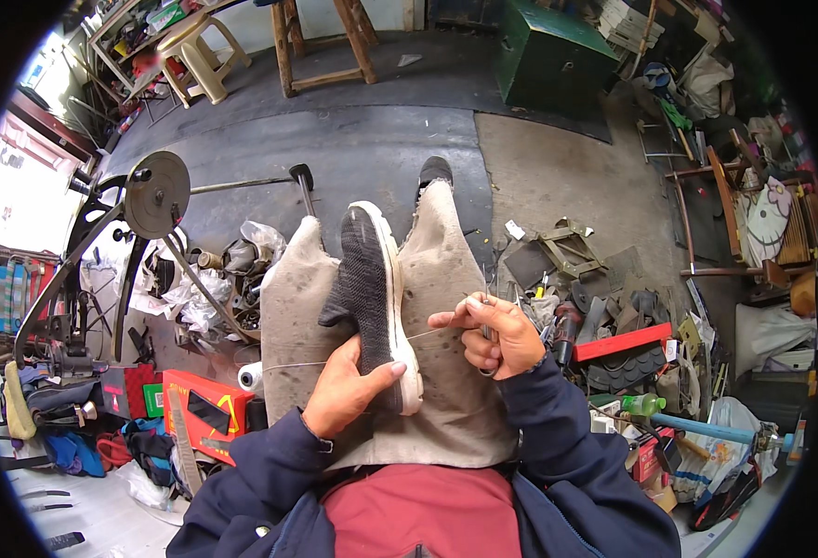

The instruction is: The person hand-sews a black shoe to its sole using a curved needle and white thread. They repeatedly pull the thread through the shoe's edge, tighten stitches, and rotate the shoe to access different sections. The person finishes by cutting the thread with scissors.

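Note:
A black knit shoe [364,279] with a thick white sole lies lengthwise over the grey, stained apron [446,391] on my lap, toe pointing away. My left hand [344,389] grips it by the heel, thumb on the white sole. Beside it on the right, my right hand [500,337] is closed round a slim metal tool [486,327], its thin end pointing up; the exact kind is unclear. A pale thread [432,332] runs from the shoe's sole side to my right fingers. Left of the shoe, more thread leads toward a white spool [251,376].
A black hand-cranked machine with a round wheel [157,195] stands at left. Below it are a red box [206,414] and cloth scraps. Tools, rubber pieces and a red tray [623,343] crowd the right. Farther off stand a green chest [553,60], a wooden stool [330,76] and a plastic stool [203,63].

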Demonstrator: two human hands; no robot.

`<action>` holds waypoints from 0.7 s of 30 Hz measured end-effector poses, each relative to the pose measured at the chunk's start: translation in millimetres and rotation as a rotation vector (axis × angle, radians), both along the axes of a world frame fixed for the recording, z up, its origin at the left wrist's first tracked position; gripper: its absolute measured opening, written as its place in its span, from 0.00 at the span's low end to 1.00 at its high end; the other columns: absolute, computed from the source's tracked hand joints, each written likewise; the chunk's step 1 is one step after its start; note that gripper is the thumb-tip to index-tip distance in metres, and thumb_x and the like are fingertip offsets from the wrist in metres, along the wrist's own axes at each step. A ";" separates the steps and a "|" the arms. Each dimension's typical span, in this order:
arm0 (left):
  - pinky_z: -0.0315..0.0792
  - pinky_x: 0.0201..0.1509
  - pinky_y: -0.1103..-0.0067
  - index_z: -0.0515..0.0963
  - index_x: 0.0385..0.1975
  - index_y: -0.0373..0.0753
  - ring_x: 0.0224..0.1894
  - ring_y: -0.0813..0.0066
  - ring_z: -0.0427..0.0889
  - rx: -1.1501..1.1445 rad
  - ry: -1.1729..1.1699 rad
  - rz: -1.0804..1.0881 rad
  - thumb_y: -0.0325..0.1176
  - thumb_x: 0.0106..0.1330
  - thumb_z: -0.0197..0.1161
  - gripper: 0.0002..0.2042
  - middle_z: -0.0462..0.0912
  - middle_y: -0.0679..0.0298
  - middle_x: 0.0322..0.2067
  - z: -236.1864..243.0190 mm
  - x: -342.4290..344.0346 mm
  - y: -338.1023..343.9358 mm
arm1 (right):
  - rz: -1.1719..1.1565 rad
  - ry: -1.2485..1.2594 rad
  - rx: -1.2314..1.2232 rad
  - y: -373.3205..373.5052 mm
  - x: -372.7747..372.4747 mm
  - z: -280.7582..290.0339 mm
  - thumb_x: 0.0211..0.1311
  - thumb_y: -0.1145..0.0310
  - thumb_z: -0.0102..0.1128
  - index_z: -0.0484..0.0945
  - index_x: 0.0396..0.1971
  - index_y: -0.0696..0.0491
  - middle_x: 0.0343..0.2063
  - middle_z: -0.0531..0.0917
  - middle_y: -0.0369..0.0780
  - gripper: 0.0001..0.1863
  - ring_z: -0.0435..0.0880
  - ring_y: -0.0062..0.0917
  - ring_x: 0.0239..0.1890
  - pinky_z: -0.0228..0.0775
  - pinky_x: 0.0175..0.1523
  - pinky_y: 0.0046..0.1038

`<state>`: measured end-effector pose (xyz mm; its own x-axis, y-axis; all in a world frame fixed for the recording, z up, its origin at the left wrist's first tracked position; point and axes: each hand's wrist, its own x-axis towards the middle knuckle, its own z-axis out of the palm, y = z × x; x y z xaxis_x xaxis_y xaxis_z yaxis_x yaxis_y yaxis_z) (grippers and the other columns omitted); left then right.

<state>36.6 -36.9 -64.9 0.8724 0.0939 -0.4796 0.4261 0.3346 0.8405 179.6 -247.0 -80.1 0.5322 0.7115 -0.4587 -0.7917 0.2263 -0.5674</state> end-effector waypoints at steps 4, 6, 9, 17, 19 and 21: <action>0.77 0.53 0.77 0.74 0.55 0.31 0.45 0.79 0.82 -0.011 -0.011 0.010 0.28 0.69 0.67 0.17 0.83 0.64 0.46 -2.0 -1.1 0.3 | -0.048 -0.011 0.006 -6.8 2.9 -1.4 0.74 0.63 0.57 0.80 0.38 0.52 0.48 0.86 0.54 0.09 0.56 0.09 0.12 0.53 0.17 0.16; 0.77 0.54 0.77 0.74 0.56 0.31 0.46 0.79 0.82 -0.039 -0.004 0.027 0.28 0.70 0.66 0.17 0.83 0.64 0.46 -3.0 -1.5 0.0 | -0.097 -0.036 0.008 -13.7 5.5 -4.0 0.74 0.64 0.58 0.79 0.40 0.52 0.47 0.86 0.52 0.08 0.57 0.09 0.13 0.53 0.17 0.15; 0.77 0.54 0.77 0.74 0.57 0.31 0.46 0.79 0.82 -0.044 0.021 0.031 0.28 0.70 0.65 0.17 0.83 0.64 0.47 -3.9 -2.5 0.9 | -0.239 -0.151 -0.149 -24.6 8.4 -10.7 0.75 0.66 0.56 0.77 0.46 0.54 0.47 0.85 0.50 0.08 0.59 0.09 0.14 0.55 0.17 0.15; 0.76 0.54 0.78 0.74 0.57 0.31 0.47 0.80 0.80 -0.040 0.001 0.028 0.28 0.70 0.66 0.18 0.82 0.66 0.46 -8.2 -3.3 2.1 | -0.221 -1.343 -0.789 -33.4 -12.6 10.3 0.70 0.81 0.49 0.75 0.62 0.61 0.40 0.80 0.37 0.21 0.76 0.18 0.35 0.70 0.43 0.20; 0.76 0.55 0.78 0.73 0.57 0.30 0.48 0.80 0.80 -0.009 0.006 0.011 0.29 0.70 0.65 0.19 0.82 0.64 0.48 -8.4 -3.0 3.4 | -0.064 -1.285 -0.666 -28.4 -30.1 23.8 0.70 0.81 0.51 0.77 0.62 0.58 0.35 0.81 0.37 0.22 0.76 0.18 0.32 0.71 0.39 0.20; 0.76 0.56 0.77 0.73 0.58 0.29 0.49 0.79 0.79 -0.009 -0.008 0.011 0.29 0.70 0.65 0.19 0.82 0.64 0.49 -8.2 -2.9 4.5 | 0.086 -1.225 -0.539 -18.8 -47.6 31.4 0.69 0.82 0.56 0.77 0.63 0.58 0.34 0.83 0.40 0.23 0.81 0.21 0.32 0.74 0.39 0.23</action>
<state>33.7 -32.4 -73.1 0.8754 0.0990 -0.4732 0.4153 0.3470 0.8409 132.0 -265.8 -48.6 0.7624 0.6455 0.0461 0.2869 -0.2732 -0.9182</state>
